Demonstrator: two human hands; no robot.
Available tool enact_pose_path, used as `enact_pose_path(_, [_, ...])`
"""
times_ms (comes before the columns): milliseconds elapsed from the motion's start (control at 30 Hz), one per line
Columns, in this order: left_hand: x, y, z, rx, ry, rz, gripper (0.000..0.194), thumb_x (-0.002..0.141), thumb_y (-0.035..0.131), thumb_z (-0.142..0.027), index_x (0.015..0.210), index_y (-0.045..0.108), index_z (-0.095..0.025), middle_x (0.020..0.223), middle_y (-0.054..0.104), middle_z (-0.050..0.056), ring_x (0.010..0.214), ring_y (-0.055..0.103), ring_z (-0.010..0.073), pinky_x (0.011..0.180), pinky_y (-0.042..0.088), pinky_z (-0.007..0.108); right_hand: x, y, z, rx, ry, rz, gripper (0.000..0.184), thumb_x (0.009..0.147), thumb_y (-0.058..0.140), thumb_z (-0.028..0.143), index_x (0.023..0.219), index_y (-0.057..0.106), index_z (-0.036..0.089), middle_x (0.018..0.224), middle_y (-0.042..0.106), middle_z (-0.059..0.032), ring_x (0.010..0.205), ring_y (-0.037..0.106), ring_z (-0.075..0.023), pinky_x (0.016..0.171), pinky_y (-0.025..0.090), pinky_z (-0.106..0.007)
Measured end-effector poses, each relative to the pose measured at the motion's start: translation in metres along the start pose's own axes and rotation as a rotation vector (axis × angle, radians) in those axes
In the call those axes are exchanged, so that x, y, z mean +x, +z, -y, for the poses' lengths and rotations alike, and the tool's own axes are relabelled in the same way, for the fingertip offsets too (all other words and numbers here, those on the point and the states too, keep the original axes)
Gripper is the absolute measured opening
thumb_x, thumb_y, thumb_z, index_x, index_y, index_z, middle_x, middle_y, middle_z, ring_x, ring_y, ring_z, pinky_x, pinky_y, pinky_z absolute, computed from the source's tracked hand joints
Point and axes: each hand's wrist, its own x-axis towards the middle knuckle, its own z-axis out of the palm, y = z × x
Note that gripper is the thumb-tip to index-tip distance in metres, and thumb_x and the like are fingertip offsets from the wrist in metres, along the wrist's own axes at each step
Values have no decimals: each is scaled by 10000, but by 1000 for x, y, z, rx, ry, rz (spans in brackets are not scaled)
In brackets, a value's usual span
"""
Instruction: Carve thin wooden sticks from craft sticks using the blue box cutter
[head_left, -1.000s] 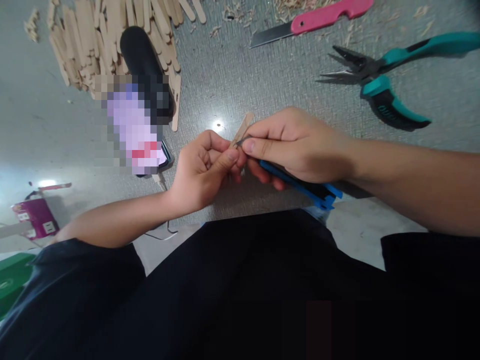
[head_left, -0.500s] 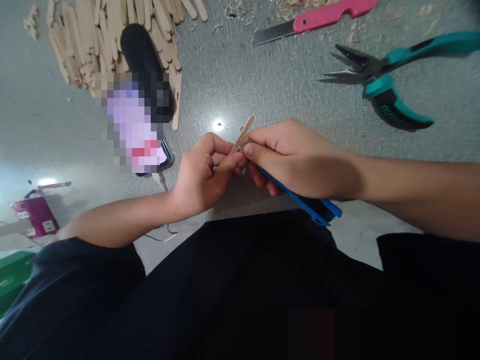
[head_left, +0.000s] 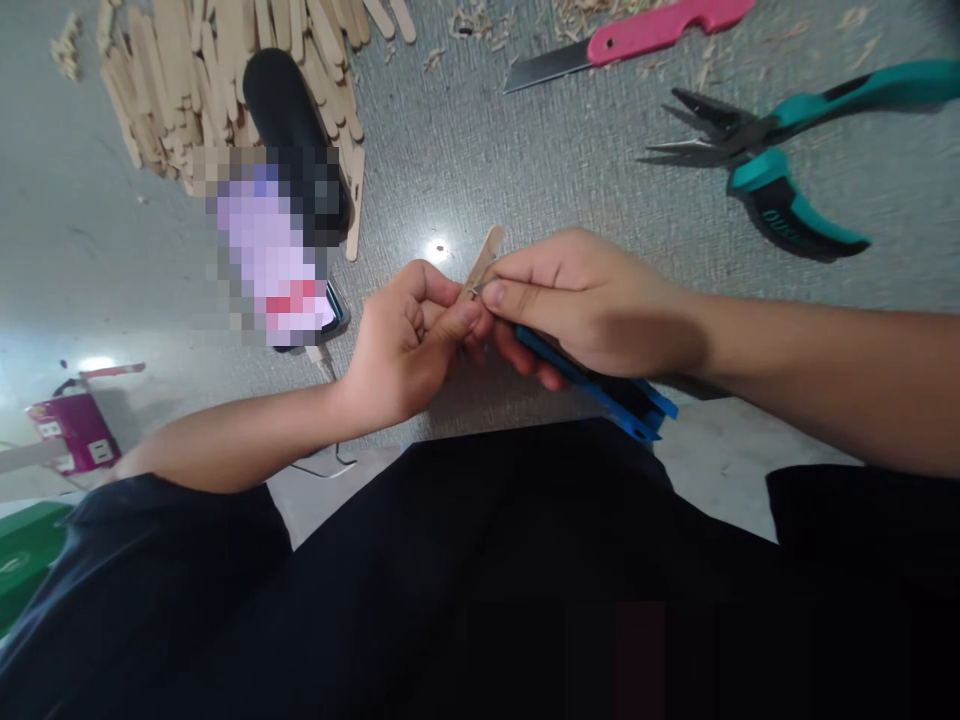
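My left hand (head_left: pixel 409 340) is closed, its thumb and fingers pinching the lower part of a wooden craft stick (head_left: pixel 484 258). The stick tilts up and to the right, with its rounded end free. Wrapped in my right hand (head_left: pixel 592 305) is a blue utility knife (head_left: pixel 611 395), whose handle sticks out below the palm towards my body. Its thin metal tip shows by my right thumb, touching the stick close to my left fingertips. Most of the blade is hidden by my fingers, and a small curl of wood seems to stand at the contact.
Upper left lies a pile of craft sticks (head_left: pixel 172 80), with a black case (head_left: pixel 289 130) and a plugged-in phone (head_left: pixel 270 260) near it. A pink-handled knife (head_left: pixel 660 30), wood shavings (head_left: pixel 480 22) and teal pliers (head_left: pixel 750 140) lie along the back and right. A purple power strip (head_left: pixel 79 432) is far left.
The craft stick has turned slightly, its free end shifting left and its flat face showing more. My right hand has moved a little left and up with the knife.
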Motion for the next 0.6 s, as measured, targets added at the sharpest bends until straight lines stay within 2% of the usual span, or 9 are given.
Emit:
enact_pose_path(167, [2, -1, 0, -12, -8, 21, 642, 965, 838, -835, 955, 527, -274, 673, 726, -39, 438, 623, 129, 377, 427, 254, 1, -3, -2, 47, -28, 48, 377, 1195, 684, 356, 868, 733, 173, 642, 685, 16, 436, 601, -110, 420, 442, -237])
enact_pose_path(333, [2, -1, 1, -21, -10, -2, 624, 972, 840, -824, 977, 541, -276, 674, 746, -44, 400, 596, 124, 358, 424, 257, -1, -4, 0, 21, -31, 31, 370, 1203, 667, 326, 876, 733, 165, 650, 687, 15, 458, 609, -103, 441, 459, -226])
enact_pose_path(467, [2, 0, 4, -16, 14, -19, 590, 992, 839, -791, 998, 551, -276, 689, 777, -52, 369, 584, 117, 338, 422, 250, -2, -1, 1, -24, -53, -27, 380, 1209, 605, 234, 853, 720, 169, 651, 687, 21, 460, 612, -92, 446, 471, -213])
enact_pose_path(600, [0, 0, 9, 60, 64, -38, 556, 1040, 793, -775, 1020, 555, -273, 727, 817, -42, 416, 659, 131, 367, 469, 243, -3, 7, -1, -118, -58, -134, 398, 1202, 624, 215, 809, 676, 192, 645, 673, 23, 460, 620, -91, 442, 470, -220])
